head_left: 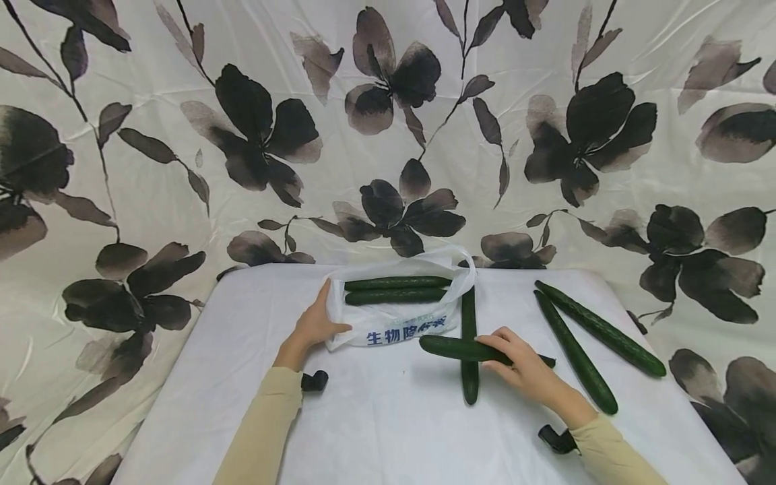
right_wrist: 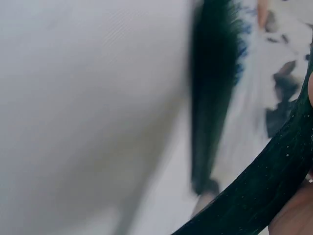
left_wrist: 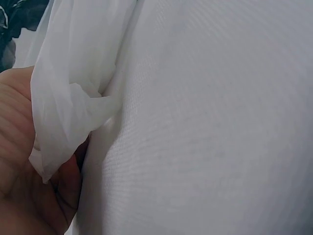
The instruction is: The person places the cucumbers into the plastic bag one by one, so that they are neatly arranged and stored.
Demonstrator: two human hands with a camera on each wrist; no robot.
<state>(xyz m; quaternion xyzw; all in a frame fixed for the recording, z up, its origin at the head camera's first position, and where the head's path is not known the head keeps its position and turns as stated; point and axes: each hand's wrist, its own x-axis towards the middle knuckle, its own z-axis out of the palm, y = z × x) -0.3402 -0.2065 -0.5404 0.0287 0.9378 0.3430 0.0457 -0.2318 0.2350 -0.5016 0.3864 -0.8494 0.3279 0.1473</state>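
Observation:
In the head view a white plastic bag (head_left: 358,330) with blue printing lies at the table's middle, its mouth toward me. Two cucumbers (head_left: 397,296) show inside it, side by side. My left hand (head_left: 312,327) holds the bag's left end, thumb in front and fingers behind; in the left wrist view, thin plastic (left_wrist: 73,112) hangs over the palm. With my right hand (head_left: 524,364) I grip a cucumber (head_left: 451,347) around its middle, roughly level and pointing left at the bag. Beneath it another cucumber (head_left: 469,384) lies lengthwise, right of the bag.
Two more cucumbers, a nearer one (head_left: 578,357) and a farther one (head_left: 612,333), lie slanted on the right side. A white cloth (head_left: 388,431) covers the table. Behind the far edge hangs a flower-patterned sheet (head_left: 473,168). Black devices sit at both wrists.

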